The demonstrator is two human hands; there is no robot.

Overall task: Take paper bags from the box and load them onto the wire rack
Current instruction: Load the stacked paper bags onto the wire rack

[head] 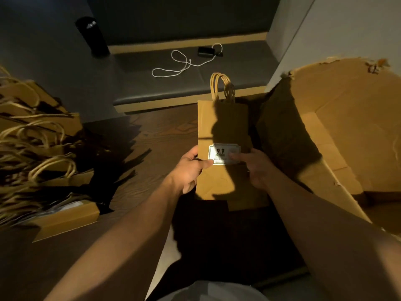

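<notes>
A person holds a flat brown paper bag out over a dark wood-grain floor, its twisted paper handles pointing away. A white label on the bag's face reads "9.9" in bold dark figures; smaller lines of print beneath it are too blurred to read. The left hand grips the bag's left edge, thumb laid across the front at the label's corner and fingers curled behind. The right hand, in shadow, holds the right edge with its thumb pressing on the label's right side.

To the right, touching the bag's far edge, stands an open cardboard box with torn flaps, its inside dark. To the left lies a fanned pile of matching bags, handles looping upward, well apart from the held one. Beyond, a dark cushioned bench carries a coiled white cable plugged into a small black device. A black cylinder stands at the bench's left end.
</notes>
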